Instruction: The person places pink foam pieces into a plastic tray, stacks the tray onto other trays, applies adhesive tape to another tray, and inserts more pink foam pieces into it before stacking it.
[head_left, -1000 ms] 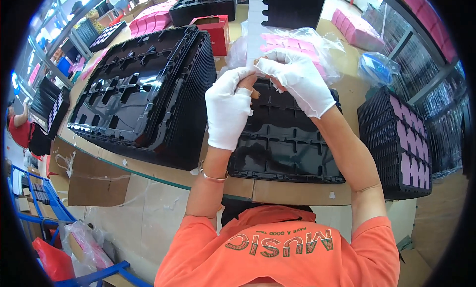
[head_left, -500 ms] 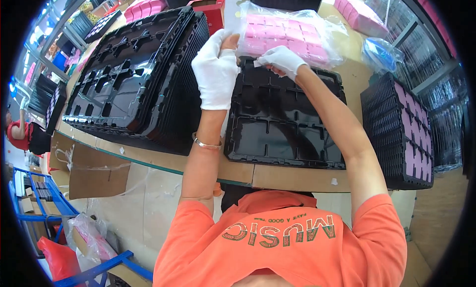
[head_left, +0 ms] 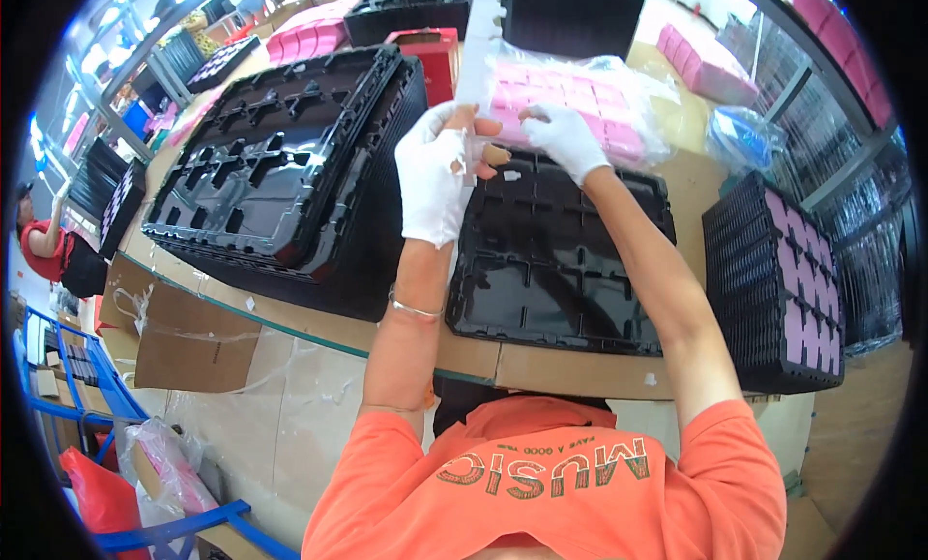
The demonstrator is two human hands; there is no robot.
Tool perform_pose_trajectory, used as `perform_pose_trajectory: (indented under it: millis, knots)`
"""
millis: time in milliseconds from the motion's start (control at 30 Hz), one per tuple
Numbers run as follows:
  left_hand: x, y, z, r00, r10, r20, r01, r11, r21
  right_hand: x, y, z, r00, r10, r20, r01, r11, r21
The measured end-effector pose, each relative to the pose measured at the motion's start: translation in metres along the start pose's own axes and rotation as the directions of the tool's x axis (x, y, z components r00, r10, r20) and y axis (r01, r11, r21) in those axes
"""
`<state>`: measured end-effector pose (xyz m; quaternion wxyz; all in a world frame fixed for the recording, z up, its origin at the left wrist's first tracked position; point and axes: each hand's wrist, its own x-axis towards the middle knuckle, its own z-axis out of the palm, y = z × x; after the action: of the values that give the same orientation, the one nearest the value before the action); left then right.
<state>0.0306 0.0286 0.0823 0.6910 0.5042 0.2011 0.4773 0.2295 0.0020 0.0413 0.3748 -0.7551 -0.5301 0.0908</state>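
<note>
My left hand [head_left: 432,178], in a white glove with bare fingertips, is closed around a small translucent strip-like piece [head_left: 473,158] above the left edge of a black moulded tray [head_left: 522,294]. My right hand [head_left: 565,142], gloved in white, hovers over the tray's far edge, its fingers curled together; whatever they hold is hidden. Between the hands, a small white piece [head_left: 511,175] shows against the tray's far part. Just beyond lies a pink divided foam pad [head_left: 590,101] in clear plastic wrap.
A tall stack of black trays [head_left: 280,163] stands left. Another stack with pink inserts [head_left: 773,280] stands right. Behind are a red box [head_left: 437,62], black trays [head_left: 570,18] and pink foam [head_left: 706,62]. A blue item in plastic [head_left: 739,136] lies far right.
My left hand has turned, bringing its fingertips and the translucent piece into sight. My right hand has drawn away from the small white piece at its fingertips. The whole view has shifted slightly.
</note>
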Motion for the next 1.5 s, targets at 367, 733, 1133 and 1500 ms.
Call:
perform_pose_trajectory:
  millis: [367,733,1133,1500]
  knots:
    - [-0.012,0.0,0.014,0.983,0.18,0.04,-0.184,0.959,0.216,-0.038,-0.097,-0.052,0.996,-0.005,0.085,-0.052,0.756,0.653]
    - [-0.016,-0.011,0.017,0.883,0.468,0.03,-0.424,0.77,0.477,-0.047,-0.099,-0.06,0.994,0.022,0.107,-0.088,0.741,0.666]
    - [0.014,0.013,-0.012,0.931,0.36,-0.06,-0.291,0.829,0.477,-0.119,-0.067,-0.02,0.78,-0.018,0.626,-0.288,0.877,0.384]
    - [0.009,0.018,-0.018,0.904,0.417,0.088,-0.411,0.798,0.441,-0.13,-0.037,0.027,0.866,0.13,0.483,0.093,0.907,-0.411]
